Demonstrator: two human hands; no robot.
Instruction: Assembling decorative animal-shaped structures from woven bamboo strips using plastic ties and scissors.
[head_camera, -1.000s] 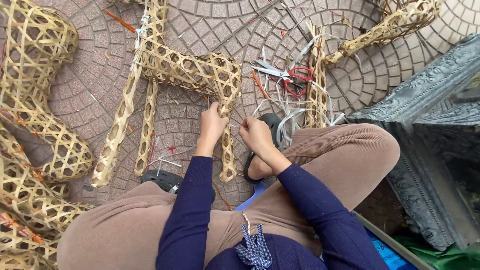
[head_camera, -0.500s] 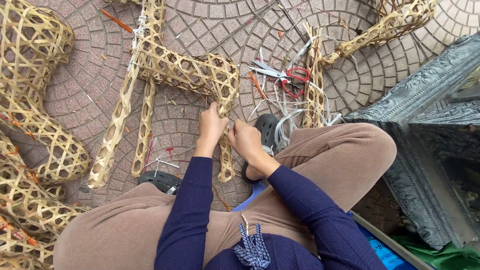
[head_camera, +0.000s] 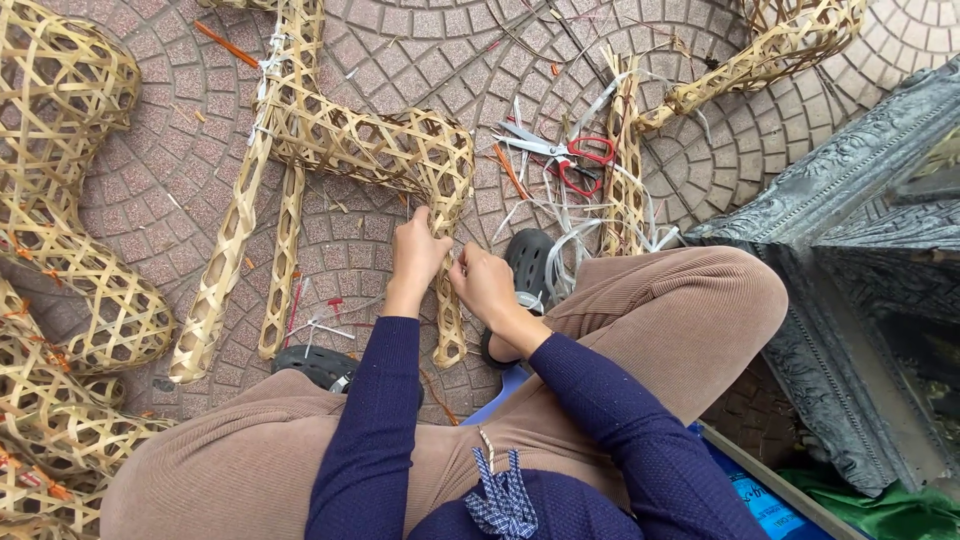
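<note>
A woven bamboo animal frame (head_camera: 345, 150) with long lattice legs stands on the paved ground in front of me. My left hand (head_camera: 417, 255) grips the top of its nearest leg (head_camera: 448, 320), fingers curled on the weave. Beside it, my right hand (head_camera: 484, 283) pinches the same leg from the right side, fingers closed on the bamboo strips. Both arms wear dark blue sleeves and reach out over my brown-trousered knees.
Red-handled scissors (head_camera: 560, 155) lie among loose white strips to the right of the frame. Larger woven bamboo shapes (head_camera: 60, 200) fill the left side, another woven piece (head_camera: 770, 50) lies top right. A dark carved stone block (head_camera: 850, 260) stands at right. Black sandals (head_camera: 528, 262) sit near my knees.
My right hand has moved left and closed in on the leg next to my left hand. The view has shifted slightly.
</note>
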